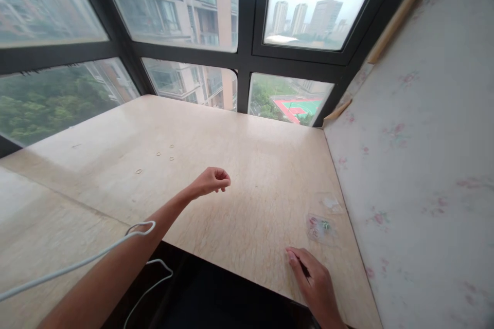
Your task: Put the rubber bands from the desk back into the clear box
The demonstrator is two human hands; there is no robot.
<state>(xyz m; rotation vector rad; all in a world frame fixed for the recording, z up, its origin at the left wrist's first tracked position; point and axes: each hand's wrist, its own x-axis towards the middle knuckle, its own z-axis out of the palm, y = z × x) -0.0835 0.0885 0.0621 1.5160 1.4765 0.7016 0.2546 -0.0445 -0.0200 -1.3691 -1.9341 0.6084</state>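
Note:
My left hand is over the middle of the marble-patterned surface, its fingers curled into a loose pinch. Whatever it may hold is too small or hidden to make out. Left of it lie several thin yellowish rings, like small rubber bands. By the front edge on the right is my right hand, thumb and fingertips pressed together; I cannot make out anything between them. Just beyond it sits a clear plastic box holding pink, white and green bands, with its transparent lid behind.
A white cable crosses over my left forearm. The pale sill meets dark-framed windows at the back and a flowered wall on the right. A thin sliver lies far left.

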